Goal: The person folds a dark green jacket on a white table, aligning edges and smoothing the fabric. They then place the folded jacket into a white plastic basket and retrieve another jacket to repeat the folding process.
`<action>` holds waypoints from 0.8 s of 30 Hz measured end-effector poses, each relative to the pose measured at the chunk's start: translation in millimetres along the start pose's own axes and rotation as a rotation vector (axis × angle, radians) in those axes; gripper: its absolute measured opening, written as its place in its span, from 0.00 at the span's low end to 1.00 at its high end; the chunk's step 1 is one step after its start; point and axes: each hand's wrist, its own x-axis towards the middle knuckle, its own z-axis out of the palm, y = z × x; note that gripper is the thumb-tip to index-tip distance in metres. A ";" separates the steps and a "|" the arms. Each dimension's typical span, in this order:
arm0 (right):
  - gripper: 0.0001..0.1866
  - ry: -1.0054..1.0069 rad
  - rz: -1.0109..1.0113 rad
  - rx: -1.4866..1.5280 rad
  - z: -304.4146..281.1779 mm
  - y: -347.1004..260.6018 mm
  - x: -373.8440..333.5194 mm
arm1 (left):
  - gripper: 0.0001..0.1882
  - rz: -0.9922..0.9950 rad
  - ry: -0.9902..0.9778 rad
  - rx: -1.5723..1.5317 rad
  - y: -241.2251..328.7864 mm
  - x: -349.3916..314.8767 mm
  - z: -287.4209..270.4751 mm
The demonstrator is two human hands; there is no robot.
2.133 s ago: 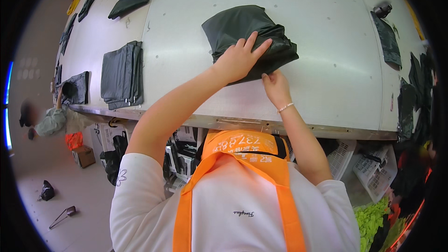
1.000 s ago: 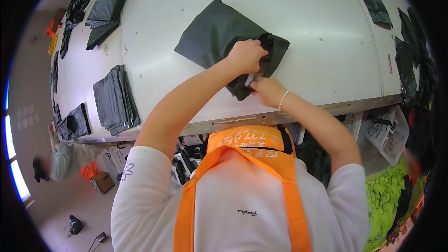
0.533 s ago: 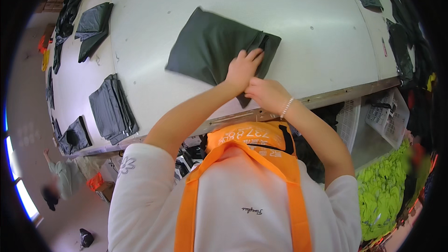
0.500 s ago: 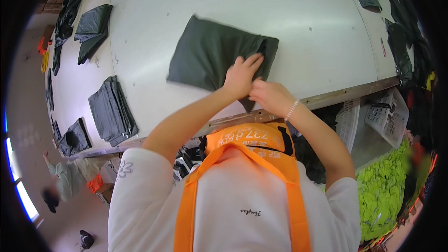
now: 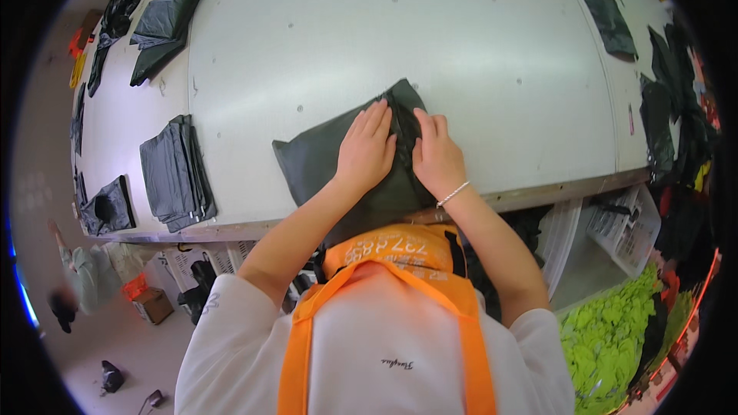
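A dark green piece of folded fabric (image 5: pixel 314 160) lies aslant on the white worktable (image 5: pixel 500 23), its near part reaching over the front edge against my orange apron. On its upper face my left hand (image 5: pixel 367 147) rests flat, fingers stretched out beside a fold line. Along the right side, my right hand (image 5: pixel 437 155) touches the fabric with its fingers extended and thumb apart. Neither hand grips a bunch of cloth. What lies under the fold is hidden.
Left on the table are a stack of folded dark pieces (image 5: pixel 175 177), a smaller folded piece (image 5: pixel 109 206) and another farther back (image 5: pixel 165 27). Dark cloth (image 5: pixel 603 15) lies at right. Below the edge stand a white plastic basket (image 5: pixel 623 230) and a lime-green heap (image 5: pixel 611 330).
The folded fabric has turned and come nearer to my body. My hands, close together on its right part before, are now apart, the left one lying flat.
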 end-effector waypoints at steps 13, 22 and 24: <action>0.08 -0.121 -0.049 -0.081 47.2 -3.4 72.6 | 0.23 -0.032 -0.232 0.154 -22.6 7.5 27.3; 0.10 -0.101 0.195 -0.188 -5.7 17.2 7.3 | 0.25 -0.145 -0.083 0.175 -37.3 23.7 45.6; 0.09 -0.221 0.338 -0.189 -18.5 20.6 -12.1 | 0.29 -0.175 -0.121 0.134 -34.7 23.6 41.8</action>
